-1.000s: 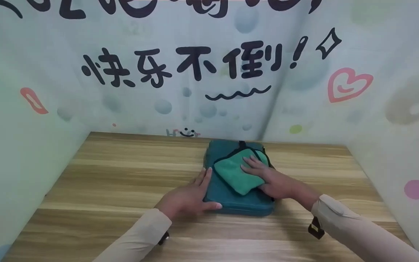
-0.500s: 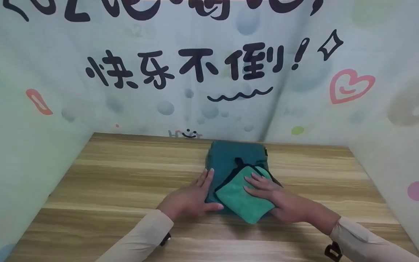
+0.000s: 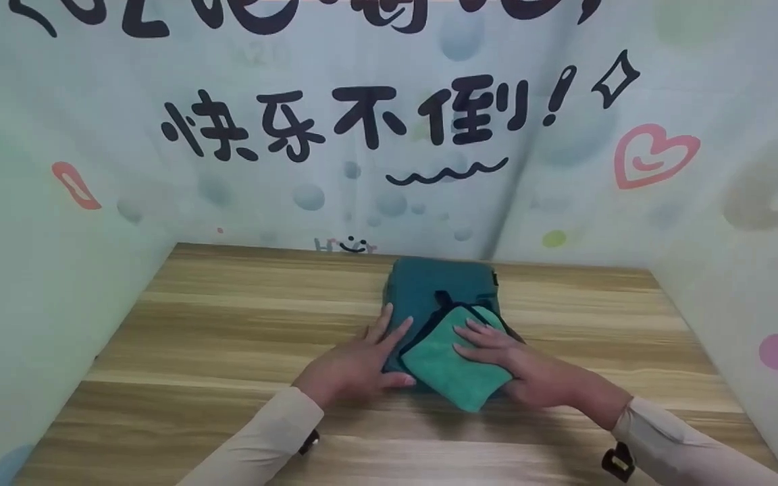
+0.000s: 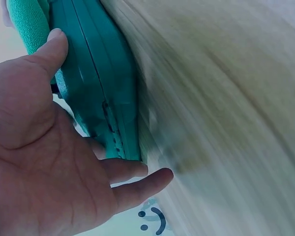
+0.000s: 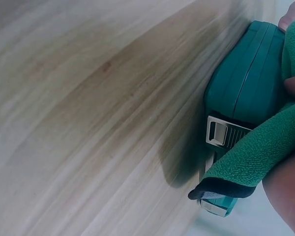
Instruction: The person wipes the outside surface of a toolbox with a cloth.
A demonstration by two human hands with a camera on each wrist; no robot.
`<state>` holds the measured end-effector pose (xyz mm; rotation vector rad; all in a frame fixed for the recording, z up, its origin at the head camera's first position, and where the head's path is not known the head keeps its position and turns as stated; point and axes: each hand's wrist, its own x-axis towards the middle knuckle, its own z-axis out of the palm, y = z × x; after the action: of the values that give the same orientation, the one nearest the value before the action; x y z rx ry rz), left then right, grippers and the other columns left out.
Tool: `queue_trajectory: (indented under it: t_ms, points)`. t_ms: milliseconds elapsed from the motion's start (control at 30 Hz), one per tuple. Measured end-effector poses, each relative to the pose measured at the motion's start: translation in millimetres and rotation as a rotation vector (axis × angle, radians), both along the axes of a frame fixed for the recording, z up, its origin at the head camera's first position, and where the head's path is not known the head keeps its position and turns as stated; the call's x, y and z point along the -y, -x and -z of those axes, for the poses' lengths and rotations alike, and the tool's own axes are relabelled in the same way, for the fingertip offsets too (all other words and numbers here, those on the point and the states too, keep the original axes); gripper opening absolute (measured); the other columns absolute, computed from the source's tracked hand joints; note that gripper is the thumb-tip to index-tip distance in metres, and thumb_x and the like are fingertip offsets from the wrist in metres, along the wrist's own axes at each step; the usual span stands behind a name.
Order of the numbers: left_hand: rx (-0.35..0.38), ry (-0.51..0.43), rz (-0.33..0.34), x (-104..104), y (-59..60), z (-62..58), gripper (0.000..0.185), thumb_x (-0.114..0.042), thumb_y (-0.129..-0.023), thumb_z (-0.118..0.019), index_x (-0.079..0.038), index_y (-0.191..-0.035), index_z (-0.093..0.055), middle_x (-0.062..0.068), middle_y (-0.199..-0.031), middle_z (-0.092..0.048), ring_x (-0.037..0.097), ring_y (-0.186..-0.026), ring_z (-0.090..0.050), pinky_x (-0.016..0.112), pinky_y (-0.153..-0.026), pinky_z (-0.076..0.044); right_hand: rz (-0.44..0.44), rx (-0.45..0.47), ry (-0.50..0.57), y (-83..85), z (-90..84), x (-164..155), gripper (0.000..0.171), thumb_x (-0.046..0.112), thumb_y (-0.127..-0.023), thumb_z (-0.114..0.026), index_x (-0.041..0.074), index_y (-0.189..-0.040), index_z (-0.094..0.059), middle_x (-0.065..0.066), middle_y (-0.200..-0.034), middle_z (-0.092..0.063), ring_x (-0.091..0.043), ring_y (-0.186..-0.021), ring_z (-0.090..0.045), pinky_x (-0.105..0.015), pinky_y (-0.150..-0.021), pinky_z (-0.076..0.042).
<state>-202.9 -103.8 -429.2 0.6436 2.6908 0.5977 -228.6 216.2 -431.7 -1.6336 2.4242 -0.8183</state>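
A teal hard plastic case [image 3: 439,277] lies flat near the back of the wooden table, metal latches [image 5: 221,132] along its right side. Over its near right part is a green cloth [image 3: 453,364] with black edging, one corner hanging past the case's near edge. My right hand [image 3: 527,368] lies on this cloth, fingers stretched out and pressing it against the lid. At the case's left side rests my left hand [image 3: 348,364], fingers spread and straight. Its thumb touches the case in the left wrist view, close to the cloth. The lid beneath the cloth is hidden.
The wood-grain table [image 3: 227,324] extends on both sides of the case. A printed backdrop [image 3: 261,196] with dark lettering hangs right behind the table's back edge. Pale walls close in the left and right sides.
Over the second, my right hand has drawn the cloth over the lid toward the near edge. In the last half second it barely moves, while my left fingers spread farther apart.
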Motion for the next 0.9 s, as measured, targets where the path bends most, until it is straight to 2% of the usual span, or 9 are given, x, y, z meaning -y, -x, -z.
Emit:
queue_trajectory:
  t_ms: [167,267,367,467,700,900]
  points:
    - [-0.024,0.017,0.018,-1.8,-1.1,-3.1,0.09,-0.057,-0.098,-0.059,-0.025,-0.165,-0.01,0.0,-0.169,0.009,0.041,-0.149,-0.019,0.05,-0.11,-0.036,-0.01,-0.002,-0.007,1.1,0.9,-1.4,0.062,-0.01,-0.092,-0.052,0.003,-0.153,-0.044,-0.02,-0.161,-0.031,-0.047,-0.148,-0.017,-0.045,-0.12,-0.006]
    - [-0.032,0.028,0.02,-2.0,-1.9,-3.2,0.089,-0.054,-0.099,-0.06,-0.025,-0.165,-0.009,0.001,-0.169,0.009,0.038,-0.148,-0.023,0.049,-0.11,-0.036,-0.022,0.011,-0.006,-1.2,0.7,-1.9,0.068,-0.014,-0.087,-0.049,0.004,-0.153,-0.045,-0.018,-0.161,-0.031,-0.045,-0.148,-0.017,-0.046,-0.12,-0.007]
    - [-0.016,0.039,0.005,-1.7,-1.4,-1.3,0.087,-0.05,-0.101,-0.06,-0.026,-0.165,-0.006,0.004,-0.169,0.009,0.036,-0.145,-0.031,0.046,-0.105,-0.043,-0.034,0.033,-0.009,-5.7,-0.1,-2.7,0.074,-0.015,-0.083,-0.05,0.005,-0.153,-0.045,-0.016,-0.162,-0.031,-0.045,-0.148,-0.017,-0.048,-0.12,-0.007]
    - [0.009,0.053,-0.017,-1.4,-0.7,1.0,0.085,-0.049,-0.102,-0.058,-0.029,-0.165,-0.004,0.01,-0.169,0.006,0.037,-0.141,-0.039,0.044,-0.098,-0.049,-0.032,0.06,-0.015,-11.0,-0.8,-5.1,0.073,-0.014,-0.084,-0.051,0.007,-0.153,-0.045,-0.014,-0.162,-0.032,-0.043,-0.149,-0.017,-0.051,-0.119,-0.009]
    - [0.039,0.06,-0.046,-3.7,-0.5,1.3,0.087,-0.058,-0.1,-0.055,-0.032,-0.165,-0.003,0.015,-0.169,0.001,0.041,-0.139,-0.04,0.051,-0.103,-0.044,-0.002,0.114,-0.027,-20.2,-2.6,-13.4,0.094,-0.021,-0.066,-0.042,0.012,-0.153,-0.047,-0.009,-0.162,-0.033,-0.039,-0.15,-0.017,-0.047,-0.119,-0.012]
    - [0.039,0.056,-0.051,-6.1,-2.4,-3.1,0.091,-0.063,-0.098,-0.054,-0.029,-0.165,-0.003,0.019,-0.168,-0.002,0.044,-0.13,-0.051,0.052,-0.102,-0.045,-0.019,0.115,-0.01,-23.8,-3.6,-18.7,0.091,-0.018,-0.066,-0.042,0.01,-0.152,-0.049,-0.01,-0.161,-0.035,-0.039,-0.149,-0.02,-0.044,-0.12,-0.012]
